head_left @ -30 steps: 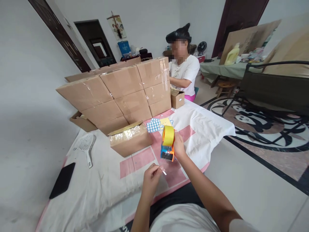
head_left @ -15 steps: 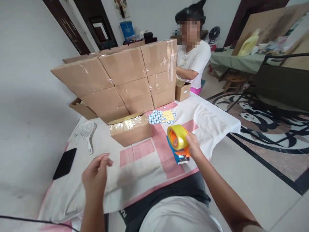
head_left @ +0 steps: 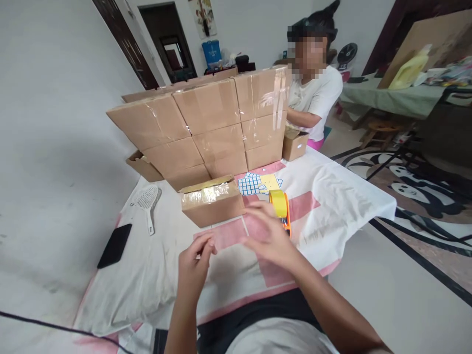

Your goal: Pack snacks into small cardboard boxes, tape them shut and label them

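Observation:
My right hand [head_left: 272, 235] is open over the table, its fingers spread and slightly blurred, with nothing in them. Just beyond it, partly covered by the hand, stands a tape dispenser [head_left: 279, 203] with a yellow roll and an orange frame. My left hand [head_left: 195, 258] is closed in a pinch above the cloth; whatever its fingertips may hold is too small to make out. In front of both hands sits a small cardboard box [head_left: 214, 209] with shiny clear tape along its top edge.
Stacked cardboard boxes [head_left: 217, 145] form a wall across the table. A white slotted ladle [head_left: 148, 201] and a black tablet-like slab [head_left: 114, 246] lie at left. An open box [head_left: 295, 146] stands near another person [head_left: 319, 93] behind the right corner. Patterned pieces [head_left: 250, 184] lie beside the small box.
My right hand has let go of the tape dispenser, which now stands on the table, and has moved left. My left hand has come closer to the small box. The view has shifted.

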{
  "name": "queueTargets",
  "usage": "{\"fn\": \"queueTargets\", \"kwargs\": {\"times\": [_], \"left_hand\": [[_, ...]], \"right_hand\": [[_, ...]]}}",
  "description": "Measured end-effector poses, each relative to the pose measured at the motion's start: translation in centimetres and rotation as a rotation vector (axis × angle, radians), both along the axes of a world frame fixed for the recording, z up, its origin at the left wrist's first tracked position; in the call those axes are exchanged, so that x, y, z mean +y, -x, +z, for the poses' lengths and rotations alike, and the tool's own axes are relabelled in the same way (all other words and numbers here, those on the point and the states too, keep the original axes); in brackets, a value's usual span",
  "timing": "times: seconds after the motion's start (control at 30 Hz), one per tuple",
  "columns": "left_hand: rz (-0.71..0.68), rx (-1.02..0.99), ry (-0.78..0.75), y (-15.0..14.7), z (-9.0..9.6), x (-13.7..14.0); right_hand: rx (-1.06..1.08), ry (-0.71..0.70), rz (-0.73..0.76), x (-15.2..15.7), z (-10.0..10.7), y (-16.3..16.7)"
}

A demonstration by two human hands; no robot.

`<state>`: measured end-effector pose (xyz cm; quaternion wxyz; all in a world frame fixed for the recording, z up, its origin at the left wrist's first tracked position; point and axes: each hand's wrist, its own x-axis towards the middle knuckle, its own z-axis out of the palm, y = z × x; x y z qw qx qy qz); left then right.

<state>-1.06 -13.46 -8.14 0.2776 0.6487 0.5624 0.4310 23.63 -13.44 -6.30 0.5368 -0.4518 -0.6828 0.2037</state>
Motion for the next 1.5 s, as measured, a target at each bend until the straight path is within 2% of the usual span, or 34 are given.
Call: {"fn": "queueTargets", "kwargs": {"times": [0.07, 0.17, 0.23, 0.3, 0.37, 0.4, 0.47, 0.57, 0.63, 0.7, 0.8, 0.87, 0.93, 0.97, 1.1, 1.23, 1.3, 1.37, 1.5], "left_hand": [[-0.045, 0.037, -0.003, -0.2, -0.4, -0.6], [-0.008, 0.038, 0.092, 1.1, -1.8, -0.9], [0.024, 0.018, 0.253, 2.8, -3.4, -0.9], [0.052, 0.030, 0.411, 4.7, -5.0, -0.7], [0.114, 0.059, 0.444, 6.1, -6.0, -0.5], [0.142, 0.073, 0.413, 6.3, -6.1, -0.3], [0.171, 0.075, 0.284, 5.8, -5.0, 0.5], [0.095, 0.109, 0.140, 2.6, -1.6, 3.3], [-0.039, 0.209, 0.145, -0.2, 0.4, 6.0], [-0.132, 0.314, 0.179, -2.7, 1.1, 8.5], [-0.130, 0.333, 0.186, -4.7, -0.2, 10.3], [-0.103, 0.296, 0.178, -5.0, -1.6, 10.1], [-0.095, 0.279, 0.175, -5.0, -2.7, 9.4], [-0.091, 0.279, 0.166, -4.8, -3.1, 9.1], [-0.026, 0.247, 0.022, -4.3, -4.5, 9.3], [0.040, 0.155, -0.282, -3.6, -7.4, 10.5], [-0.034, 0.163, -0.377, -3.4, -8.7, 10.7], [-0.147, 0.196, -0.397, -3.6, -9.5, 10.4], [-0.294, 0.210, -0.448, -4.5, -9.6, 9.9]], "right_hand": [[-0.136, 0.026, 0.207, 0.7, 1.7, 3.9], [-0.290, 0.076, 0.332, 2.4, 2.5, 7.4], [-0.327, 0.057, 0.334, 3.9, 2.8, 7.9], [-0.285, 0.021, 0.264, 6.0, 3.6, 7.1], [-0.249, 0.047, 0.195, 9.2, 5.3, 5.7], [-0.286, 0.101, 0.187, 11.2, 6.3, 5.0], [-0.460, 0.268, 0.207, 15.3, 8.1, 4.2], [-0.701, 0.458, 0.238, 20.6, 8.7, 4.6], [-0.760, 0.477, 0.226, 22.7, 7.7, 5.7], [-0.803, 0.462, 0.195, 23.7, 6.4, 6.5], [-0.823, 0.364, 0.077, 25.1, 5.1, 5.8], [-0.794, 0.222, -0.089, 26.8, 4.8, 3.6], [-0.793, 0.133, -0.179, 29.1, 4.5, 0.3], [-0.817, 0.143, -0.164, 30.3, 4.1, -1.6], [-0.962, 0.364, 0.095, 32.9, 0.5, -8.1], [-0.946, 0.428, 0.228, 31.3, -3.6, -11.5], [-0.914, 0.433, 0.285, 29.5, -5.1, -12.1], [-0.873, 0.432, 0.319, 27.8, -6.2, -12.4], [-0.731, 0.420, 0.307, 25.9, -7.9, -12.6]]}}
